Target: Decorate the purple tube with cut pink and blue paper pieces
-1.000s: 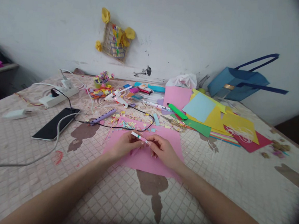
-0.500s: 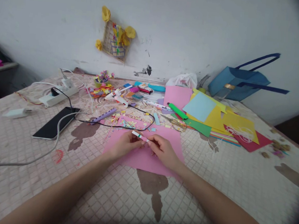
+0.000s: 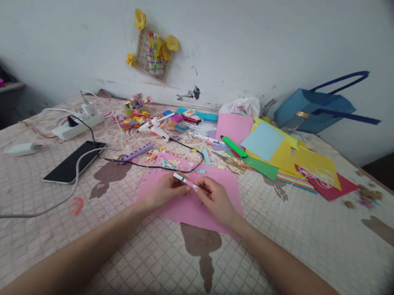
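Both hands meet over a pink sheet of paper (image 3: 192,213) on the table. Between them is a slim white stick (image 3: 185,180) with a green band and a pink section; whether it is a pen or rolled paper I cannot tell. My left hand (image 3: 164,191) is closed, its thumb and fingers pinching the stick near its middle. At the lower right end, the fingers of my right hand (image 3: 215,198) are closed on it too. Small paper scraps (image 3: 170,163) lie on the sheet's far edge, just beyond the hands.
A black cable (image 3: 141,165) runs behind the hands to a white glue gun (image 3: 155,128). Scissors (image 3: 235,163), a green cutter (image 3: 234,147) and coloured paper (image 3: 278,149) lie right. To the left are a dark phone (image 3: 75,161) and a power strip (image 3: 78,127).
Almost nothing differs. The stick and both hands keep nearly the same place, with only a very slight shift of the stick.
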A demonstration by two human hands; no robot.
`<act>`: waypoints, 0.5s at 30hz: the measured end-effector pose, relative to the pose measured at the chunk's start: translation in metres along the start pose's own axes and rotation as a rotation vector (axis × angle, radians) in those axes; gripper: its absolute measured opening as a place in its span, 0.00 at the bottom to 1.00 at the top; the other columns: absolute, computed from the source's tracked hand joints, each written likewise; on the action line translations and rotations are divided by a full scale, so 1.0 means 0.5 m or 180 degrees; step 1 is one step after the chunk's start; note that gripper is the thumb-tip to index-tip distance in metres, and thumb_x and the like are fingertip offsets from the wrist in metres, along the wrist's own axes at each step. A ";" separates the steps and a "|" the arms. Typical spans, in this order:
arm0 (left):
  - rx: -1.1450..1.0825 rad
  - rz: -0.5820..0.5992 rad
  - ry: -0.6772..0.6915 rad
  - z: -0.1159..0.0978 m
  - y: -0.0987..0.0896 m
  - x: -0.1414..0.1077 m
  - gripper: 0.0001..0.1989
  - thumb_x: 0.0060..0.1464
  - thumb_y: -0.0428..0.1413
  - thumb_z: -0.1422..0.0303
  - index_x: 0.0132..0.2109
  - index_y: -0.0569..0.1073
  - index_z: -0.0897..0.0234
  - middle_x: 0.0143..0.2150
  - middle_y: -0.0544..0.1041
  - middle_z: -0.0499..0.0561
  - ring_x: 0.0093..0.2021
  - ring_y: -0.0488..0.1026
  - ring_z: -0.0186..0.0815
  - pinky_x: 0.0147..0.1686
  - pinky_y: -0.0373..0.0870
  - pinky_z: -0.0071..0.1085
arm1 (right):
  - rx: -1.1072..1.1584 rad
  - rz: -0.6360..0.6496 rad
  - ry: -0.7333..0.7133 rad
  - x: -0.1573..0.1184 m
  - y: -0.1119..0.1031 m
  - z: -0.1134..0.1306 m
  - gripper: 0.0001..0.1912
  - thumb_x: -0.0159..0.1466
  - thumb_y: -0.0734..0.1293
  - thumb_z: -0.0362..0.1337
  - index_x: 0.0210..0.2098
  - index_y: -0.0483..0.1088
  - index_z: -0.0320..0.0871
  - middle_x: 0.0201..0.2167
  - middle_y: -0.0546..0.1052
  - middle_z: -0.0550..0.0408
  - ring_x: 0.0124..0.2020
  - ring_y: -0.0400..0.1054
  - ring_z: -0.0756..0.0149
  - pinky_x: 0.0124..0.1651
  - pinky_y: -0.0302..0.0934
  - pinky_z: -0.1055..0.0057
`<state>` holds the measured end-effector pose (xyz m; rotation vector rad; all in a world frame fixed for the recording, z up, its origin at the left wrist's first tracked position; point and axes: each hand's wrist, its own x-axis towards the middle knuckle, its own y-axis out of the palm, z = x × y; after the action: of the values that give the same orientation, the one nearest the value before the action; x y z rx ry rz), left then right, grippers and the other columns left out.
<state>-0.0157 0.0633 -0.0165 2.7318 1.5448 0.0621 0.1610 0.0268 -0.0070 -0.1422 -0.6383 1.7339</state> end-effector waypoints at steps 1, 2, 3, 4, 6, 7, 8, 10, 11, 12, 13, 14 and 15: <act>-0.0015 0.0022 -0.0017 -0.001 0.000 0.000 0.09 0.46 0.58 0.67 0.33 0.68 0.68 0.26 0.71 0.46 0.29 0.67 0.30 0.33 0.63 0.27 | -0.0015 0.0045 0.0014 0.000 -0.001 0.001 0.06 0.62 0.59 0.35 0.35 0.65 0.42 0.29 0.69 0.57 0.28 0.63 0.71 0.30 0.57 0.75; -0.0037 0.0047 -0.0028 -0.002 0.001 0.000 0.09 0.47 0.58 0.67 0.34 0.68 0.68 0.27 0.71 0.45 0.29 0.68 0.30 0.33 0.63 0.27 | -0.0006 0.0091 0.0030 0.000 -0.002 0.001 0.06 0.62 0.58 0.36 0.34 0.65 0.41 0.27 0.68 0.57 0.26 0.62 0.72 0.29 0.57 0.75; -0.0061 0.0066 -0.0028 -0.003 0.002 0.000 0.10 0.46 0.58 0.67 0.35 0.68 0.68 0.27 0.71 0.45 0.29 0.68 0.30 0.33 0.63 0.27 | 0.0023 0.0144 0.0047 0.000 -0.003 0.001 0.07 0.63 0.57 0.36 0.33 0.65 0.41 0.26 0.67 0.58 0.25 0.61 0.72 0.28 0.56 0.76; -0.0083 0.0077 -0.0025 -0.004 0.002 0.000 0.10 0.46 0.58 0.67 0.35 0.68 0.68 0.27 0.71 0.45 0.29 0.68 0.30 0.33 0.63 0.27 | 0.0071 0.0205 0.0071 0.000 -0.004 0.001 0.08 0.63 0.56 0.36 0.32 0.65 0.41 0.24 0.66 0.59 0.23 0.61 0.73 0.28 0.56 0.76; -0.0122 0.0077 -0.0009 -0.004 0.002 0.000 0.10 0.46 0.59 0.67 0.35 0.68 0.68 0.26 0.71 0.45 0.29 0.68 0.30 0.33 0.63 0.27 | 0.0183 0.0315 0.0124 0.001 -0.003 -0.001 0.10 0.64 0.55 0.37 0.32 0.65 0.41 0.22 0.65 0.60 0.21 0.60 0.74 0.26 0.55 0.76; -0.0130 0.0068 0.0001 -0.004 0.002 0.000 0.10 0.46 0.59 0.67 0.35 0.68 0.68 0.26 0.71 0.45 0.29 0.68 0.30 0.33 0.63 0.27 | 0.0227 0.0322 0.0132 0.001 -0.002 -0.003 0.10 0.64 0.55 0.37 0.33 0.65 0.42 0.23 0.65 0.60 0.21 0.60 0.74 0.26 0.56 0.76; -0.0128 0.0052 0.0009 -0.003 0.002 0.000 0.11 0.45 0.59 0.67 0.34 0.68 0.68 0.26 0.71 0.45 0.29 0.68 0.30 0.32 0.63 0.27 | 0.0251 0.0288 0.0116 0.002 -0.001 -0.004 0.08 0.64 0.56 0.37 0.36 0.65 0.42 0.24 0.67 0.59 0.22 0.60 0.73 0.26 0.56 0.76; -0.0090 0.0036 0.0019 -0.002 0.000 -0.001 0.11 0.45 0.59 0.66 0.35 0.69 0.68 0.27 0.71 0.46 0.29 0.68 0.31 0.32 0.63 0.27 | 0.0231 0.0107 0.0012 0.003 0.001 -0.005 0.08 0.62 0.59 0.36 0.41 0.64 0.43 0.30 0.69 0.57 0.27 0.63 0.71 0.30 0.58 0.74; -0.0057 0.0030 0.0024 -0.002 0.000 -0.001 0.11 0.46 0.59 0.66 0.36 0.69 0.67 0.27 0.72 0.46 0.30 0.68 0.31 0.32 0.63 0.27 | 0.0179 0.0012 -0.0056 0.003 0.002 -0.006 0.09 0.60 0.61 0.35 0.42 0.63 0.44 0.33 0.70 0.56 0.30 0.64 0.70 0.33 0.59 0.73; -0.0017 0.0020 0.0021 -0.002 -0.001 -0.001 0.11 0.46 0.58 0.66 0.36 0.69 0.67 0.27 0.72 0.46 0.29 0.68 0.31 0.32 0.63 0.27 | 0.0106 -0.0052 -0.0119 0.003 0.003 -0.005 0.10 0.60 0.61 0.34 0.41 0.63 0.44 0.34 0.70 0.55 0.33 0.65 0.69 0.35 0.59 0.72; 0.0021 0.0010 0.0020 -0.002 -0.002 -0.001 0.11 0.46 0.58 0.65 0.36 0.69 0.68 0.26 0.71 0.46 0.29 0.68 0.31 0.32 0.63 0.27 | 0.0021 -0.0086 -0.0169 0.003 0.003 -0.005 0.08 0.59 0.62 0.34 0.40 0.64 0.43 0.34 0.70 0.55 0.34 0.65 0.68 0.37 0.59 0.72; 0.0049 0.0002 0.0019 -0.002 -0.002 -0.001 0.11 0.46 0.58 0.65 0.36 0.69 0.68 0.26 0.71 0.46 0.29 0.68 0.31 0.32 0.63 0.27 | -0.0064 -0.0093 -0.0204 0.003 0.002 -0.005 0.07 0.60 0.61 0.33 0.39 0.65 0.43 0.34 0.70 0.55 0.34 0.65 0.68 0.37 0.59 0.72; 0.0067 -0.0014 0.0017 -0.002 -0.002 -0.001 0.11 0.46 0.59 0.65 0.35 0.69 0.68 0.25 0.71 0.46 0.28 0.68 0.31 0.31 0.63 0.27 | -0.0142 -0.0088 -0.0230 0.003 0.002 -0.004 0.06 0.60 0.60 0.33 0.38 0.65 0.43 0.33 0.70 0.55 0.34 0.64 0.68 0.36 0.58 0.72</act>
<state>-0.0171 0.0633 -0.0156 2.7463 1.5616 0.0534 0.1607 0.0286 -0.0086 -0.1018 -0.7290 1.7050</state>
